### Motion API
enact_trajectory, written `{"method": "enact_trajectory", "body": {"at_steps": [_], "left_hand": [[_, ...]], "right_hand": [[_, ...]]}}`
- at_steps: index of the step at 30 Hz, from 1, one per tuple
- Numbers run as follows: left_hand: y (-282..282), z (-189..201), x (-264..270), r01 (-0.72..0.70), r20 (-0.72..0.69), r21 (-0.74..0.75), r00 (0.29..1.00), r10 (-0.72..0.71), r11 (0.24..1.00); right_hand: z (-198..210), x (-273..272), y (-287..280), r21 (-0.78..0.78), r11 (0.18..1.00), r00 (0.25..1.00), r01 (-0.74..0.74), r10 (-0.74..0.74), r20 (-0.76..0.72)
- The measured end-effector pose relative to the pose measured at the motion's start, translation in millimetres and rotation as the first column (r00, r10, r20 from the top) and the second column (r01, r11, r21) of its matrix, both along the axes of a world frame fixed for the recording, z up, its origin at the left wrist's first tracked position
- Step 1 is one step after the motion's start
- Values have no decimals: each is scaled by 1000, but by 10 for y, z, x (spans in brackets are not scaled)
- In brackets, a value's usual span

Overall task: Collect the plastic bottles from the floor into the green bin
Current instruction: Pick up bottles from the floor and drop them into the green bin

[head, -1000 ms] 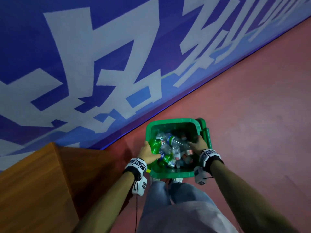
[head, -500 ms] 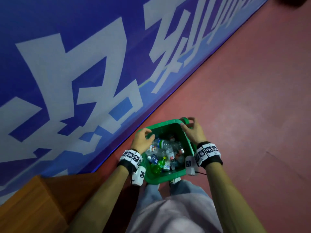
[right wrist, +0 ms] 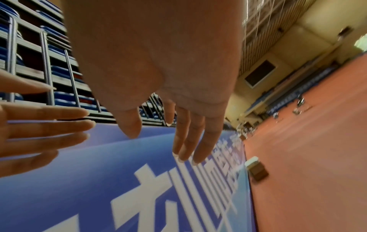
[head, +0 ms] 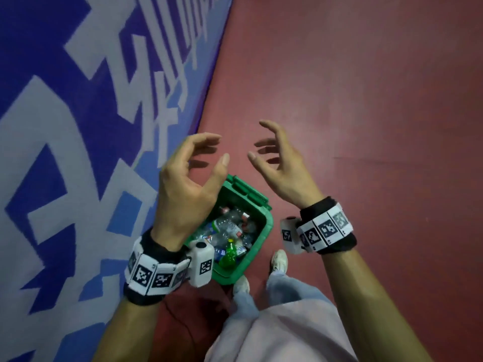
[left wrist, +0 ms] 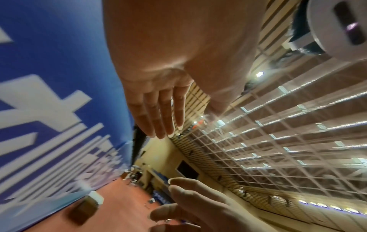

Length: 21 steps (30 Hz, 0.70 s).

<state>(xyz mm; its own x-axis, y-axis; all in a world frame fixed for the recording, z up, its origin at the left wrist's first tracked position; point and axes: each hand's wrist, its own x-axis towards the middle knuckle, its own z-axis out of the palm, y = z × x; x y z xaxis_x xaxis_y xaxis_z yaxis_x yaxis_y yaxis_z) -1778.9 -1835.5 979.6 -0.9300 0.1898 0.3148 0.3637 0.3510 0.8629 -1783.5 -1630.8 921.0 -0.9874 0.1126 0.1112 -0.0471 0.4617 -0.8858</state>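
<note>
Head view: dim, cool cast; banner (head: 78, 152) lettering smeared by motion blur, worst toward upper left. Red floor (head: 366, 100) evenly lit, no glare; soft shadow under the legs near the green bin (head: 266, 231). Bottles inside the bin are low-contrast, detail hard to resolve. Hands reasonably sharp.

Left wrist view: strong fisheye bending at edges; ceiling light strips (left wrist: 298, 125) are the visible light source, slightly blown out. Left hand (left wrist: 168, 78) close to lens, soft focus; banner streaked.

Right wrist view: brighter, warmer; right hand (right wrist: 158, 62) out of focus, edges curved, floor blurred.
</note>
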Motion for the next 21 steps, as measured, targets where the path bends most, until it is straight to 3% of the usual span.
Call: {"method": "enact_trajectory", "body": {"at_steps": [5, 11, 17, 21], "left_hand": [[810, 221, 183, 271, -76, -112, 957, -280, 956], [2090, 300, 600, 508, -123, -162, 840, -528, 846], [3566, 265, 1462, 678, -148, -191, 695, -703, 710], [4562, 292, 2222, 778, -167, -161, 585, -793, 608]], "right_hand": [[374, 738, 833, 145, 966, 976, 217, -209, -65], [615, 1747, 1943, 200, 872, 894, 447, -431, -118], [702, 3109, 3103, 252, 770, 810, 586, -569, -145], [794, 4159, 3862, 241, 656, 696, 716, -699, -165]]}}
